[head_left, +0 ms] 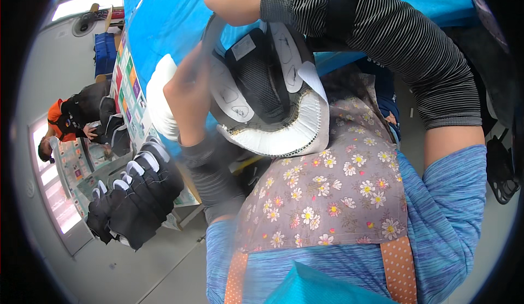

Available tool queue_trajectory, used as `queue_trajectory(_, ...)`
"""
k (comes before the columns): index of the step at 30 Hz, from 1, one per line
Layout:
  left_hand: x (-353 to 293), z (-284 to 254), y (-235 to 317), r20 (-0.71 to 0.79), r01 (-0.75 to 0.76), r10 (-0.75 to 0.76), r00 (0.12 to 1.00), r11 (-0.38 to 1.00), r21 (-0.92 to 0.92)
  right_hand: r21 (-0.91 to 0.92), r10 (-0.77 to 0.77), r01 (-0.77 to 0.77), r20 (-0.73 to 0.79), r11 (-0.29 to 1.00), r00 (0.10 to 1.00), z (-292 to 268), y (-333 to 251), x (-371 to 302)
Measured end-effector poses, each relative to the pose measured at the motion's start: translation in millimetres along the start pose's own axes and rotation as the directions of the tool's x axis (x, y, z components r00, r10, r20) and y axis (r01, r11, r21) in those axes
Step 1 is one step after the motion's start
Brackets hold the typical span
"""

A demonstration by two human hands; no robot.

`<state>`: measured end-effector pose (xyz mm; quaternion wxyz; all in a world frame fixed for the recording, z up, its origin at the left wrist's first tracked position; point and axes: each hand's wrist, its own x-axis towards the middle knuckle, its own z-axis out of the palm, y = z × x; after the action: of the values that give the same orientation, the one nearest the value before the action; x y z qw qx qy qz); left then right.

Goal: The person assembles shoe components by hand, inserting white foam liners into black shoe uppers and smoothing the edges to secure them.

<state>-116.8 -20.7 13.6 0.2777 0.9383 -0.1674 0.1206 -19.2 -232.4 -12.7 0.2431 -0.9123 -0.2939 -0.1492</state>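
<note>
A black and grey shoe upper is held up in front of my apron, its inside facing me. A stitched white padded band curves round its near end, and a black mesh tongue with a pale label lies in the middle. My left hand, slightly blurred, is closed on its left edge. At its far end my right hand is closed at the rim, most of its fingers hidden. Just left of my left hand stands a stack of white curved pieces.
Blue sheeting covers the table ahead. Several black shoe uppers with white edges lie bunched at the left. Farther left, a person in orange and black sits at another table. A black bag-like thing hangs at the far right.
</note>
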Motion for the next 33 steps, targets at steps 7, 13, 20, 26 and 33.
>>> queue_trajectory(7, -3, -6, -5, -0.061, 0.029, -0.03, 0.998, 0.999, -0.032, 0.136, 0.004, 0.017, -0.154, 0.991, 0.988, -9, -7, -24)
queue_trajectory(13, 21, -15, 33, -0.041, -0.171, 0.212, 0.976, 0.875, 0.453, 0.175, 0.033, -0.005, -0.156, 0.984, 0.987, -12, -15, -32)
queue_trajectory(20, 29, -19, 13, -0.055, -0.168, 0.214, 0.975, 0.882, 0.441, 0.247, 0.045, 0.0, -0.18, 0.969, 0.983, 8, -9, -36)
queue_trajectory(26, 29, -12, 42, -0.019, -0.285, 0.318, 0.948, 0.873, 0.396, 0.462, 0.171, -0.017, -0.294, 0.887, 0.94, 14, -16, -51)
queue_trajectory(33, 30, -9, 23, 0.054, -0.108, 0.095, 0.994, 0.94, 0.324, 0.543, 0.125, 0.041, -0.266, 0.839, 0.956, 7, -14, -64)
